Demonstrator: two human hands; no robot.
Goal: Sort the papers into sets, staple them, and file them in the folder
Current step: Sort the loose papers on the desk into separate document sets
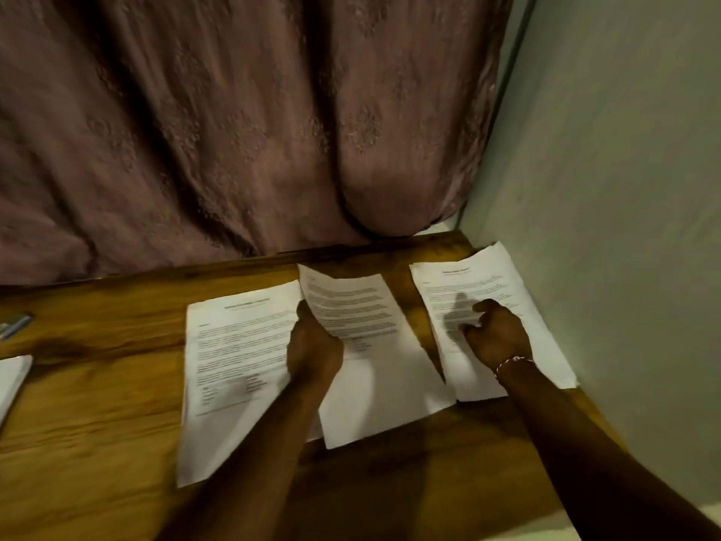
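Note:
Three printed paper sets lie on a wooden table (pixel 97 404). My left hand (pixel 314 351) grips the middle sheet (pixel 370 345) by its left edge and lifts that edge off the table. That sheet overlaps the left paper (pixel 234 345), which lies flat. My right hand (pixel 495 331) rests with loosely bent fingers on the right paper (pixel 487 283), close to the wall. A thin bracelet circles the right wrist.
A mauve curtain (pixel 234 130) hangs behind the table's far edge. A pale wall (pixel 624 189) borders the table on the right. At the left edge lie another white paper or folder corner (pixel 11 380) and a small metallic object (pixel 15 326), perhaps a stapler.

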